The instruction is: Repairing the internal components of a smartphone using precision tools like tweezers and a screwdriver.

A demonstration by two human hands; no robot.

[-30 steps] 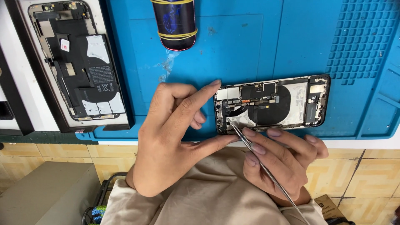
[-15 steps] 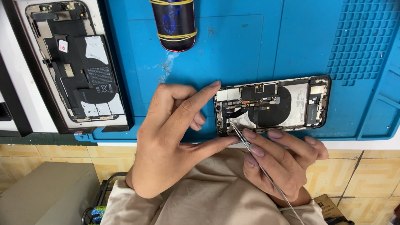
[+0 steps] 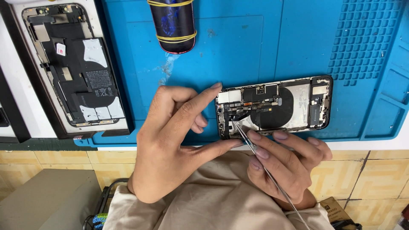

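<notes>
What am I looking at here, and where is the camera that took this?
The camera sits on a person's head and looks down at their own two hands; there is no machine. On a blue work mat lies an opened phone, its inner parts showing. The left hand steadies the phone's end between finger and thumb. The right hand holds thin metal tweezers, their tips inside the phone. Further left lies a second opened phone, and a dark cylinder with rubber bands lies at the top.

Illumination: bright, even, diffuse overhead; shadows soft, short, near the hands only. Mild glare on blue mat (image 3: pixel 264 47) far centre. Focus sharp throughout; no motion blur, negligible edge distortion.
</notes>
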